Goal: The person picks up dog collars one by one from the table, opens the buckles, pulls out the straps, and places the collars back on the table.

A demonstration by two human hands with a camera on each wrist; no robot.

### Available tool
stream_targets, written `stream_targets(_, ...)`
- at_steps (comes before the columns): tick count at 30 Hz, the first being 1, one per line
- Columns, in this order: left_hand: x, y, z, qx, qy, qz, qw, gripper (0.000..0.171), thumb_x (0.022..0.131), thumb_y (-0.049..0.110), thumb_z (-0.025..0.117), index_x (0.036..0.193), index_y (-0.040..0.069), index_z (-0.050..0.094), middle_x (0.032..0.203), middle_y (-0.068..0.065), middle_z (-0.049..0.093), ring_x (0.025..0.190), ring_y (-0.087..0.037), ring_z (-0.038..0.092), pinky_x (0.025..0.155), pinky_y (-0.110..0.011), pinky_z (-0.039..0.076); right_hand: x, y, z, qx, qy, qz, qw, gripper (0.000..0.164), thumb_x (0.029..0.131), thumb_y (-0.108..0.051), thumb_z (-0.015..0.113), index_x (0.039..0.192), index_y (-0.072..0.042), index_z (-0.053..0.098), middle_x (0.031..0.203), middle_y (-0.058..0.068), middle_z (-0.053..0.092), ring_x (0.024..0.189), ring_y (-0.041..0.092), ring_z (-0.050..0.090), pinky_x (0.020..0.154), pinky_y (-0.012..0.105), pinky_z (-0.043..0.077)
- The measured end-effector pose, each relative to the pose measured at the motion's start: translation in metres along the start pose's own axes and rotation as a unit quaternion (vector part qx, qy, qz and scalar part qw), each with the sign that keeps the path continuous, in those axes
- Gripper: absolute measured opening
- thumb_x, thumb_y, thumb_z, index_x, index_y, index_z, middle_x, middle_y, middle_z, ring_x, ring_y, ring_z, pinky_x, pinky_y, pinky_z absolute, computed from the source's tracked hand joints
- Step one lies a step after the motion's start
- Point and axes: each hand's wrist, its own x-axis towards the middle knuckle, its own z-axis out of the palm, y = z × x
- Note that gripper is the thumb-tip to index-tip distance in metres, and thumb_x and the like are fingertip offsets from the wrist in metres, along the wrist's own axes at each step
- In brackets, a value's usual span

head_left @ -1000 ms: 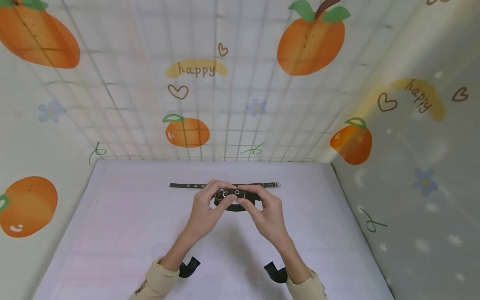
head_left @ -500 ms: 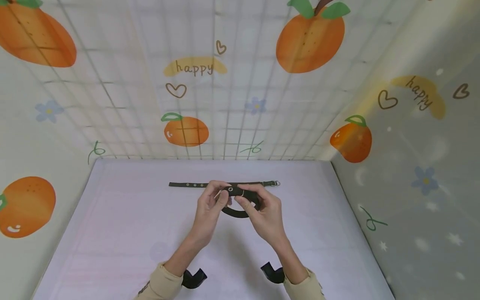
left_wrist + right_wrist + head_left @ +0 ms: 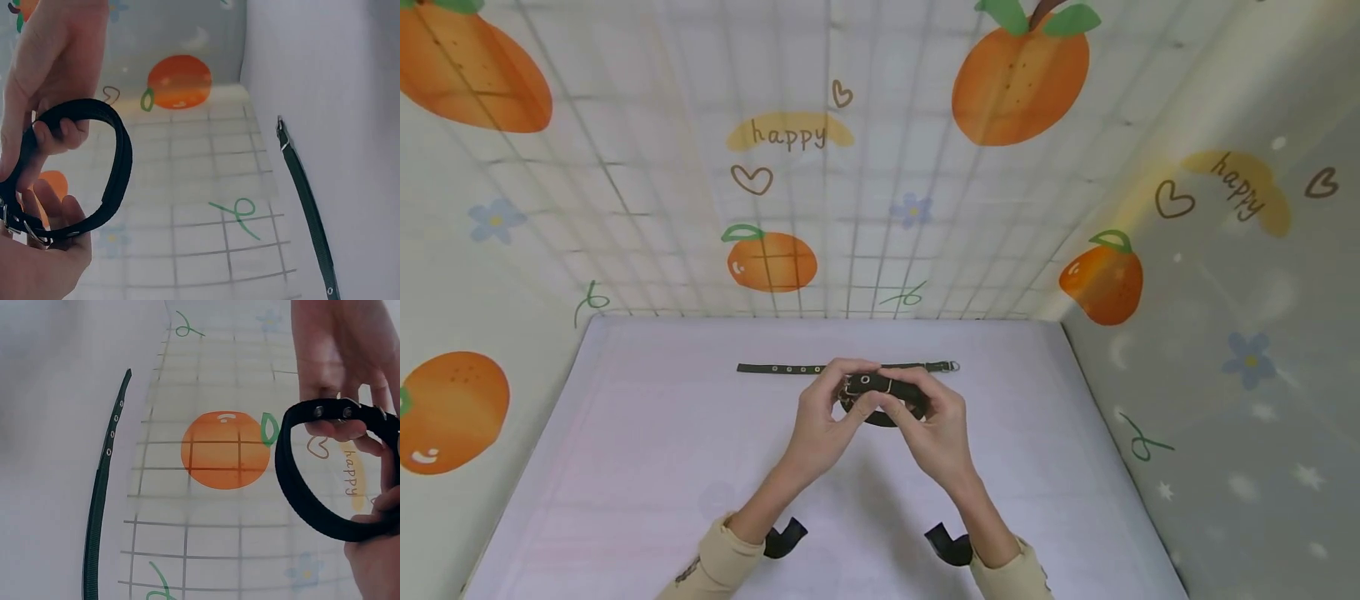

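Note:
A black collar (image 3: 902,389) with metal eyelets and a buckle is closed into a loop, held up off the table between both hands. My left hand (image 3: 822,423) grips it by the buckle end, fingers behind and thumb in front. My right hand (image 3: 936,425) pinches the strap to the right of that, its thumb tip close to the left thumb. In the left wrist view the buckle and a metal ring (image 3: 36,234) show at the left hand, and the loop (image 3: 124,156) bulges away from the fingers. Both hands partly hide the collar.
A second strap (image 3: 767,368), dark green with eyelets and a buckle, lies straight along the table behind the hands. The white table (image 3: 625,467) meets printed cloth walls at the back and sides. A black curved piece (image 3: 786,539) sits at each wrist.
Half a second ago the left thumb was further left and the collar loop hung lower. Now the thumbs are together and the loop is tilted up. The strap on the table stays put.

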Motion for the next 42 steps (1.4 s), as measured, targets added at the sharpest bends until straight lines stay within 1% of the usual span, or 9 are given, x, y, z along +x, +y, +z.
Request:
stream_targets(7, 0.000, 0.005, 0.001, -0.043, 0.024, -0.021, 0.9986, 0.023, 0.103, 0.009, 0.073, 0.125, 0.005, 0.067, 0.123, -0.015, 0.069, 0.118, -0.007, 0.066, 0.105, -0.020, 0.054, 0.001, 0.000, -0.001, 0.018, 0.003, 0.007, 1.000, 0.029, 0.092, 0.003, 0.081, 0.120, -0.003, 0.076, 0.106, 0.016, 0.078, 0.076, 0.003, 0.059, 0.060, 0.020, 0.051)
stream_targets(10, -0.001, 0.007, 0.001, -0.063, 0.020, -0.034, 0.9972, 0.023, 0.104, 0.012, 0.071, 0.126, 0.004, 0.066, 0.125, -0.015, 0.067, 0.117, -0.008, 0.065, 0.105, -0.021, 0.055, 0.000, 0.000, -0.001, 0.024, 0.006, 0.003, 1.000, 0.028, 0.092, 0.004, 0.081, 0.119, -0.002, 0.076, 0.106, 0.017, 0.077, 0.077, 0.004, 0.059, 0.060, 0.022, 0.051)
stream_targets(16, -0.002, 0.009, 0.004, -0.131, 0.034, -0.057, 0.9891, 0.028, 0.109, 0.019, 0.065, 0.130, 0.000, 0.060, 0.126, -0.001, 0.059, 0.109, -0.010, 0.063, 0.098, -0.022, 0.058, 0.001, -0.003, 0.003, 0.036, 0.014, 0.002, 0.999, 0.027, 0.093, 0.005, 0.080, 0.119, -0.002, 0.076, 0.107, 0.015, 0.077, 0.082, 0.005, 0.063, 0.063, 0.020, 0.050)
stream_targets(21, -0.002, 0.007, 0.005, -0.178, 0.048, -0.057, 0.9812, 0.032, 0.111, 0.021, 0.061, 0.131, -0.003, 0.054, 0.121, 0.008, 0.058, 0.101, -0.008, 0.061, 0.095, -0.023, 0.057, 0.001, -0.004, 0.004, 0.039, 0.019, 0.016, 0.999, 0.026, 0.093, 0.004, 0.080, 0.118, -0.003, 0.076, 0.107, 0.005, 0.079, 0.082, 0.007, 0.064, 0.063, 0.021, 0.050)
stream_targets(26, 0.000, 0.005, -0.001, -0.159, 0.017, -0.045, 0.9862, 0.037, 0.111, 0.021, 0.062, 0.136, -0.005, 0.053, 0.123, 0.002, 0.058, 0.096, -0.009, 0.060, 0.088, -0.021, 0.055, 0.002, 0.000, 0.000, 0.038, 0.017, 0.033, 0.999, 0.024, 0.094, 0.003, 0.080, 0.116, -0.004, 0.077, 0.106, -0.007, 0.078, 0.078, 0.006, 0.062, 0.061, 0.022, 0.048)
stream_targets(30, 0.006, 0.004, -0.007, -0.108, -0.010, -0.048, 0.9929, 0.037, 0.108, 0.022, 0.068, 0.139, 0.003, 0.062, 0.130, -0.008, 0.064, 0.104, -0.010, 0.066, 0.089, -0.020, 0.055, 0.004, 0.005, -0.002, 0.041, 0.016, 0.044, 0.998, 0.024, 0.094, 0.004, 0.079, 0.117, -0.004, 0.077, 0.107, -0.011, 0.078, 0.080, 0.006, 0.063, 0.065, 0.020, 0.050)
stream_targets(35, 0.012, 0.004, -0.006, -0.074, -0.003, -0.052, 0.9959, 0.026, 0.106, 0.021, 0.072, 0.129, 0.009, 0.070, 0.126, -0.011, 0.072, 0.106, -0.010, 0.066, 0.088, -0.021, 0.053, 0.005, 0.007, -0.001, 0.053, 0.011, 0.046, 0.997, 0.024, 0.094, 0.004, 0.079, 0.118, 0.000, 0.075, 0.107, -0.016, 0.077, 0.082, 0.004, 0.063, 0.066, 0.018, 0.050)
stream_targets(39, 0.012, 0.006, -0.004, -0.102, 0.011, -0.062, 0.9928, 0.028, 0.106, 0.022, 0.071, 0.128, 0.006, 0.068, 0.121, 0.001, 0.070, 0.098, -0.008, 0.062, 0.083, -0.019, 0.050, 0.006, 0.006, 0.001, 0.065, 0.014, 0.050, 0.997, 0.024, 0.095, 0.004, 0.079, 0.118, 0.004, 0.074, 0.108, -0.017, 0.076, 0.085, 0.003, 0.064, 0.068, 0.016, 0.050)
stream_targets(42, 0.012, 0.007, -0.003, -0.143, 0.014, -0.075, 0.9867, 0.037, 0.106, 0.030, 0.071, 0.130, 0.003, 0.064, 0.116, 0.009, 0.066, 0.090, -0.007, 0.057, 0.079, -0.018, 0.049, 0.007, 0.004, 0.003, 0.063, 0.017, 0.051, 0.997, 0.023, 0.095, 0.004, 0.078, 0.118, 0.004, 0.073, 0.109, -0.018, 0.075, 0.087, 0.003, 0.065, 0.069, 0.016, 0.050)
